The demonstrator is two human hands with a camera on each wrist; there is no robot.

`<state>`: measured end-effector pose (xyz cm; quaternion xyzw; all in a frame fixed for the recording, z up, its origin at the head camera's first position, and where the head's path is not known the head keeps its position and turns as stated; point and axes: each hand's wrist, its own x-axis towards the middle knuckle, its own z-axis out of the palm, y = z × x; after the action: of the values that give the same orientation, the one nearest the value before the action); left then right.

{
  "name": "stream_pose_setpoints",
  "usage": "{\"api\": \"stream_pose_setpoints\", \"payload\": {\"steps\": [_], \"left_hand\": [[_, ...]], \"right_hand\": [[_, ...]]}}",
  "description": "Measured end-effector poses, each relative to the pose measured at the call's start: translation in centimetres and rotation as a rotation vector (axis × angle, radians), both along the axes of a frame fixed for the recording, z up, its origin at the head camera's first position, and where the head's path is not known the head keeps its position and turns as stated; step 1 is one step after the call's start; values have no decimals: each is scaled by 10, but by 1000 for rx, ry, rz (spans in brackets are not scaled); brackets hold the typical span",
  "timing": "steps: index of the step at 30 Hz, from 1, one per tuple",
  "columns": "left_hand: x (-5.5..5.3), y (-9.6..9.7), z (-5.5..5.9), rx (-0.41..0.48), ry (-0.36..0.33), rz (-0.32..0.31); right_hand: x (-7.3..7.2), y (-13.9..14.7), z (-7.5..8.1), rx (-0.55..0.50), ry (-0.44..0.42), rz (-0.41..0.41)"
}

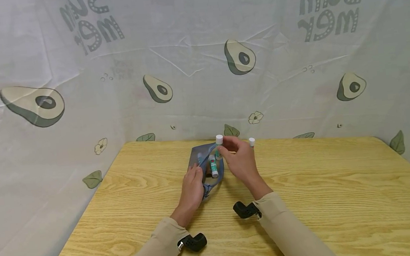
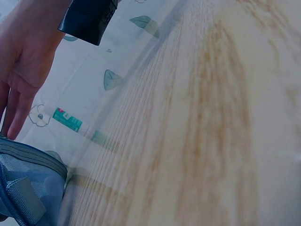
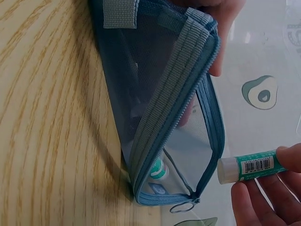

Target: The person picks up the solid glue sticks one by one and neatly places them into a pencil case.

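My left hand (image 1: 192, 185) grips the side of a blue mesh zip pouch (image 3: 127, 84), whose zipper is undone and mouth spread apart. One glue stick (image 1: 213, 166) with a green label shows inside the pouch, and something similar shows faintly through the mesh. Between thumb and fingers, my right hand (image 1: 241, 161) holds another glue stick (image 3: 256, 165), white-capped, beside the pouch's mouth. In the head view it is upright, cap up. A further glue stick (image 2: 68, 120) stands on the table beyond my right hand, mostly hidden by it in the head view.
The wooden table (image 1: 321, 183) extends well to the right of the pouch. A pale curtain (image 1: 200, 64) printed with avocados and leaves hangs along the back and sides. Black wrist cameras (image 1: 196, 242) sit on both sleeves.
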<state>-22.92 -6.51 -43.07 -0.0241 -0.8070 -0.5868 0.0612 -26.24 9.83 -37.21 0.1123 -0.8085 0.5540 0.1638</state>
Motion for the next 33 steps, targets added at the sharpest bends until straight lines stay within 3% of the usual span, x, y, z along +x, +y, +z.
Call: {"api": "stream_pose_setpoints", "payload": {"steps": [18, 33], "left_hand": [[-2, 0, 4, -6, -9, 7], [-7, -1, 5, 6, -22, -10]], "right_hand": [[-4, 3, 5, 1, 13, -24], [-14, 5, -5, 41, -63, -60]]}}
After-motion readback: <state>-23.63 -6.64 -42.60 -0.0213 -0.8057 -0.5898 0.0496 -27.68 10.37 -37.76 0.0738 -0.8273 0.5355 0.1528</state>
